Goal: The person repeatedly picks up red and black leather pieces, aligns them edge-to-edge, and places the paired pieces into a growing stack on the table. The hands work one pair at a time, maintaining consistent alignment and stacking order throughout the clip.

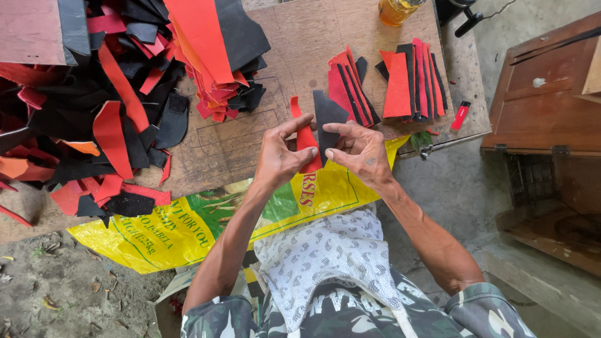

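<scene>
My left hand point(277, 156) pinches a narrow red cut piece point(305, 139) of thin sheet material, held upright over the board. Beside it, my right hand point(362, 151) grips a black cut piece point(327, 114) of similar shape, its edge next to the red one. Both pieces stand just above the front edge of the wooden board point(294, 56). My thumbs and forefingers meet at the lower ends of the pieces.
A big heap of red and black scraps point(125, 94) covers the board's left side. Two sorted stacks of strips point(413, 81) lie at the right, a red lighter point(461, 115) beside them. A yellow sack point(188, 231) hangs below. A jar point(395, 10) stands at the back. A wooden cabinet point(551, 100) is right.
</scene>
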